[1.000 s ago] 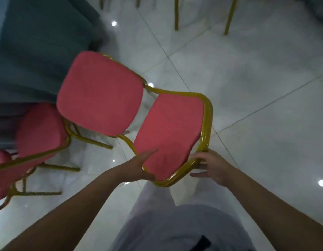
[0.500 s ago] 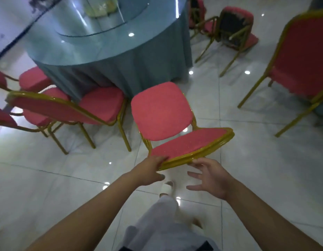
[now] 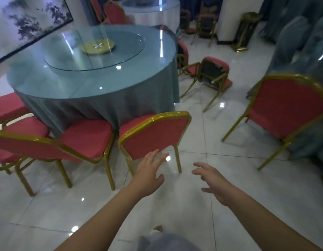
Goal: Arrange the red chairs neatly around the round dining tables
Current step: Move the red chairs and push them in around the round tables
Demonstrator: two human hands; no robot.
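Hovering behind the red chair (image 3: 155, 136), left hand (image 3: 150, 176) and right hand (image 3: 215, 183) are both hanging wide open, holding nothing. Chair is standing tucked against the round bench (image 3: 139, 98) (placement looking done). Next is probably calling for righting the toppled chair (image 3: 213, 75) beyond.

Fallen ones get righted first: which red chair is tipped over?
The chair on the floor right of the round table: its dark underside faces the camera, while the others stand upright.

near chair (image 3: 155, 134) seat: mostly behind backrest | left chair (image 3: 39, 147): edge-cut | right chair (image 3: 287, 109): blurred
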